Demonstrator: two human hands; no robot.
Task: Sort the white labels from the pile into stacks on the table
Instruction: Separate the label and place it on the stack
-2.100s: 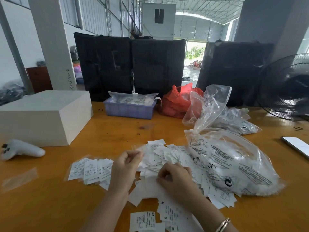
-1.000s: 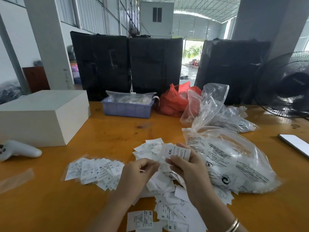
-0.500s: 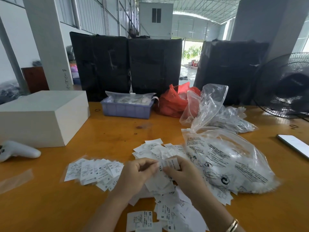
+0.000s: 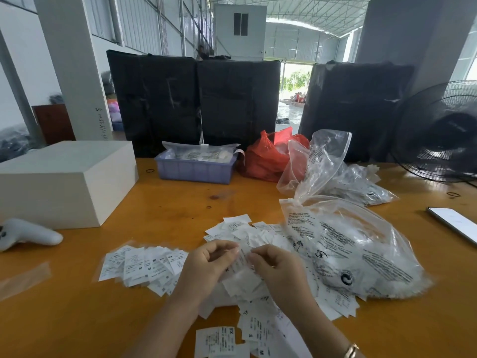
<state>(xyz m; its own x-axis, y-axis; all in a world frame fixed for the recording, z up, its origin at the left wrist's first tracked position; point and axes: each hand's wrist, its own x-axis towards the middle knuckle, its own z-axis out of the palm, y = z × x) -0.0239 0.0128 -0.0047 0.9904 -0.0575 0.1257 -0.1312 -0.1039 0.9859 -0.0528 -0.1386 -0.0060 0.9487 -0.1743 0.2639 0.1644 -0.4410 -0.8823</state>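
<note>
Both hands work one label (image 4: pixel 241 257) above the loose pile (image 4: pixel 247 285): my left hand (image 4: pixel 206 264) and right hand (image 4: pixel 276 270) pinch its edges; next, I judge, read its size and lay it on the matching stack (image 4: pixel 144 264), left of the pile on the table (image 4: pixel 180 202)

An orange wooden bench (image 4: pixel 160 202) carries a heap of white labels (image 4: pixel 247 233), a fanned row of sorted labels (image 4: pixel 144 264), clear plastic bags (image 4: pixel 361 249), a white box (image 4: pixel 64 182), a lilac tray (image 4: pixel 196 170), a red bag (image 4: pixel 265 158) and a phone (image 4: pixel 454 220).
</note>
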